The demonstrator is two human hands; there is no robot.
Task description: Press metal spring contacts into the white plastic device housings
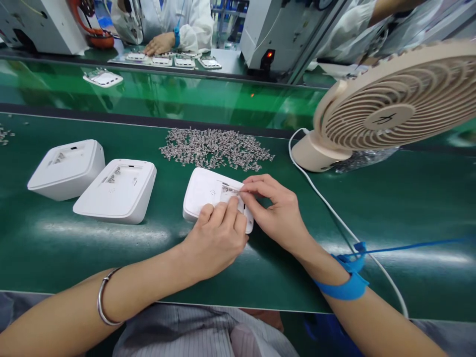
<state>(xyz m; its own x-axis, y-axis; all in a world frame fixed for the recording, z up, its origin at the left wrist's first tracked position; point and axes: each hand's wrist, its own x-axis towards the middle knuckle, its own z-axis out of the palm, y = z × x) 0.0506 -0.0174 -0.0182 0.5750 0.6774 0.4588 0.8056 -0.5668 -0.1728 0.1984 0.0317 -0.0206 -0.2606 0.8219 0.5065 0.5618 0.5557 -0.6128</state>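
Note:
A white plastic device housing (pixel 201 191) lies on the green bench with its recessed compartment facing up. Small metal contacts (pixel 226 189) show inside that recess. My left hand (pixel 219 233) grips the housing from the near side, its curled fingers pressing on the top face and into the recess. At the recess's far right edge, my right hand (pixel 275 208) is closed, thumb and fingertips pinched together. A thin, slender piece seems to run from this pinch into the recess, but the fingers hide most of it and I cannot make out what it is.
Two similar white housings (pixel 119 191) rest on the left. Behind my hands spreads a pile of small metal contacts (pixel 215 148). A beige fan (pixel 390 109) stands at right, its white cable (pixel 330 208) crossing the bench. Beyond the green belt (pixel 186 96), a co-worker's hand (pixel 160 44) touches boards.

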